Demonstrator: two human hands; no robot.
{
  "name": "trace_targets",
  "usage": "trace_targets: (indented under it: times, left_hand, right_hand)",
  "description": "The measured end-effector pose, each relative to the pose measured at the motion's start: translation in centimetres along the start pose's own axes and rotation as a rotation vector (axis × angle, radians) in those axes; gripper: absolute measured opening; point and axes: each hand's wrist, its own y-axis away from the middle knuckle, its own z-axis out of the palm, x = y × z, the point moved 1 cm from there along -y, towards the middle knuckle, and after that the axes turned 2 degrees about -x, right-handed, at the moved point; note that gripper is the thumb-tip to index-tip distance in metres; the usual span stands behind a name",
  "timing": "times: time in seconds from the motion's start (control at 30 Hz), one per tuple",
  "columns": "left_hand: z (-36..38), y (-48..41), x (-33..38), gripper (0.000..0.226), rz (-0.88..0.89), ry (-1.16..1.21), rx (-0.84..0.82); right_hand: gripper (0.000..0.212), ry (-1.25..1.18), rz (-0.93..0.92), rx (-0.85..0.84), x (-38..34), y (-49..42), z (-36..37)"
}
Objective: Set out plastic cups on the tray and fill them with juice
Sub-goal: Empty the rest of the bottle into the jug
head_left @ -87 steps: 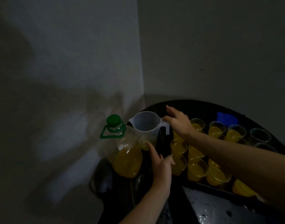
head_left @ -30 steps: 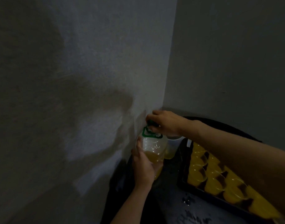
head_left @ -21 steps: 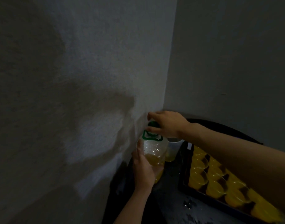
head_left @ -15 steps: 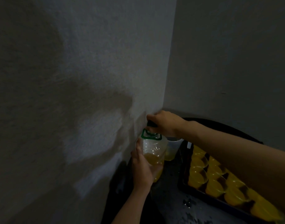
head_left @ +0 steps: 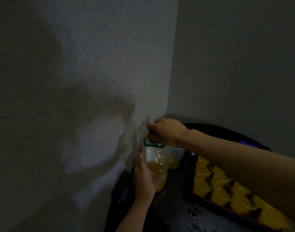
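Observation:
A clear juice bottle (head_left: 157, 162), about half full of orange juice, stands upright by the left wall. My left hand (head_left: 144, 178) grips its body from the left. My right hand (head_left: 166, 131) sits on top, fingers curled round the green cap (head_left: 151, 131), which is mostly hidden. Behind the bottle stands a clear plastic jug (head_left: 176, 157) with a little juice. To the right, a dark tray (head_left: 187, 194) holds several plastic cups (head_left: 217, 195) filled with orange juice.
The dark round table (head_left: 175, 213) has wet spots near its front. Walls meet in a corner close behind the bottle. A blue object (head_left: 245, 142) lies at the table's far edge, behind my right forearm.
My right hand left the jug's handle and went to the bottle's cap; my left hand took hold of the bottle's body. Over the last second the right hand shifts slightly on the cap.

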Motion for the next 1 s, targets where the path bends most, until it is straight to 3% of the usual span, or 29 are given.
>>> trace_targets:
  times: [0.23, 0.4, 0.7, 0.83, 1.0]
  left_hand:
    - [-0.3, -0.1, 0.6, 0.142, -0.055, -0.048, -0.037]
    - [-0.3, 0.0, 0.9, 0.137, -0.088, -0.081, -0.055]
    - [-0.4, 0.2, 1.7, 0.133, -0.105, -0.021, -0.033]
    - [-0.3, 0.0, 1.7, 0.135, -0.11, -0.071, -0.021]
    - [-0.3, 0.0, 1.6, 0.137, -0.112, -0.099, -0.028]
  right_hand:
    - [0.036, -0.078, -0.209, 0.138, 1.5, 1.5, 0.1]
    - [0.035, -0.405, -0.032, 0.298, 1.6, 2.5, 0.1]
    - [0.032, -0.831, 0.486, 0.515, 2.0, 7.2, 5.0]
    - [0.051, -0.75, 0.534, 0.55, 1.1, 9.0, 8.7]
    - [0.054, -0.781, 0.609, 0.49, -0.9, 10.4, 12.4]
